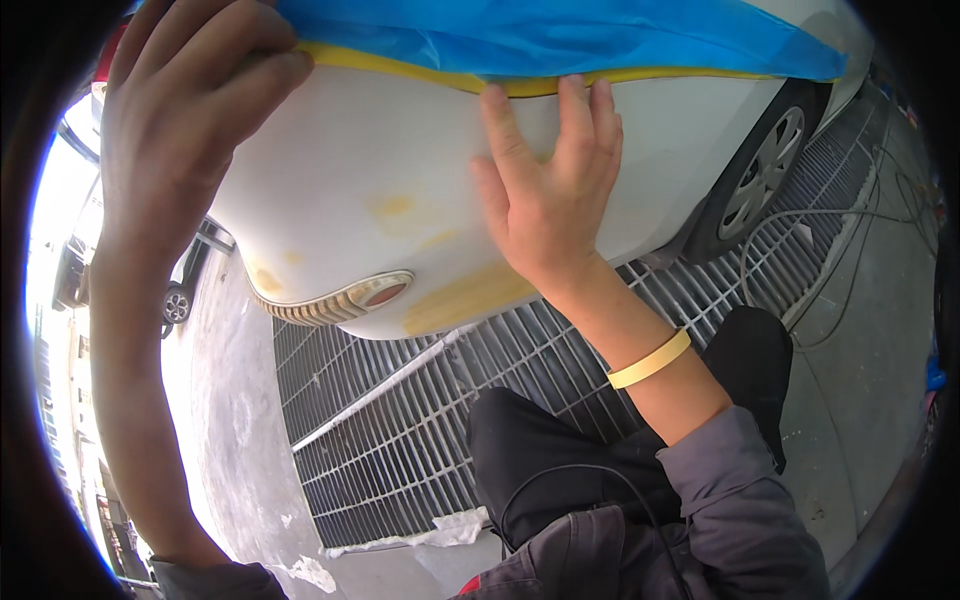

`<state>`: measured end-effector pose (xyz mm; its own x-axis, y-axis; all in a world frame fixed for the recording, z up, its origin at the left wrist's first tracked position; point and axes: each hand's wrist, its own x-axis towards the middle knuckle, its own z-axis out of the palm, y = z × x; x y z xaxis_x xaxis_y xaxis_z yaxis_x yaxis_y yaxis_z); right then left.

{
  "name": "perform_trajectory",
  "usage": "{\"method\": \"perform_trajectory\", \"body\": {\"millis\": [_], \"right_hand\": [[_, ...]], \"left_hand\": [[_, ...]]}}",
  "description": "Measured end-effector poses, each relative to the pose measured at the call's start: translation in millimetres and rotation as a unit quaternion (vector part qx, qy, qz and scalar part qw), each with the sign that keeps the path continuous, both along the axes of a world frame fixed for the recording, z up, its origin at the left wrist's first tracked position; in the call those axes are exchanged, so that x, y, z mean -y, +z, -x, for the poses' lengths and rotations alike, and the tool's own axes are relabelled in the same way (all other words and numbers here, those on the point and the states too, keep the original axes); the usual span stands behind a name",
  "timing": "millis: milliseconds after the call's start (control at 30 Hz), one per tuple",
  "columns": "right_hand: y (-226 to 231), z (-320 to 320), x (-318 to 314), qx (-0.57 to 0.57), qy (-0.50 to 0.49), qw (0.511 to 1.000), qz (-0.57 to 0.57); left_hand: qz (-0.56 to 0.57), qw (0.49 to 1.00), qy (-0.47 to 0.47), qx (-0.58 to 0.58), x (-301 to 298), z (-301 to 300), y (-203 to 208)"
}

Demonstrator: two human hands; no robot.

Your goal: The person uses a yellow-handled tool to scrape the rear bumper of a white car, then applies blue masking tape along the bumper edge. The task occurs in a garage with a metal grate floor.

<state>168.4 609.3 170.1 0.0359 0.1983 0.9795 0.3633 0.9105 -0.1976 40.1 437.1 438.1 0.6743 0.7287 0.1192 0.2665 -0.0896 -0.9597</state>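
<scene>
Blue plastic masking film (560, 35) edged with yellow masking tape (410, 70) runs across the top of a white car bumper (340, 150). My left hand (190, 90) is at the tape's left end, fingers curled and thumb pinched in against the tape and film edge; some fingertips are hidden. Further right, my right hand (555, 185) lies against the bumper with fingers apart, its fingertips touching the tape's lower edge. Yellowish sanded patches (465, 300) mark the bumper. A pale yellow band (650, 360) circles my right wrist.
A ribbed trim piece with a reddish reflector (385, 290) is low on the bumper. The car's wheel (765, 170) stands at the right. Beneath lies a metal floor grate (400, 450). Cables (840, 215) trail over the floor at right. Another car's wheel (177, 303) shows far left.
</scene>
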Motion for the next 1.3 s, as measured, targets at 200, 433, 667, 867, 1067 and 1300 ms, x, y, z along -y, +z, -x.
{"method": "perform_trajectory", "body": {"millis": [200,433,667,867,1067,1300], "right_hand": [[4.9,-4.9,0.9,0.006,-0.006,1.000,-0.009],[15.8,-12.1,5.2,0.009,-0.001,1.000,-0.020],[30.0,-16.6,4.3,0.010,0.048,0.997,-0.051],[34.6,-17.2,-8.9,0.017,0.089,0.992,-0.085],[36.6,-18.1,-6.8,0.012,0.095,0.992,-0.087],[40.3,-17.0,-7.3,0.014,0.091,0.992,-0.089]], "left_hand": [[-0.008,1.000,-0.003,0.000,-2.9,-2.6,-1.1],[-0.016,1.000,0.003,0.006,-7.1,-11.7,-2.7],[-0.026,0.999,0.007,0.017,-7.3,-17.0,-5.4],[-0.017,1.000,-0.014,0.006,-14.8,-40.2,15.4],[0.000,1.000,0.018,0.017,-16.5,-45.7,18.4],[-0.008,0.999,0.050,0.020,-20.0,-44.6,14.3]]}}
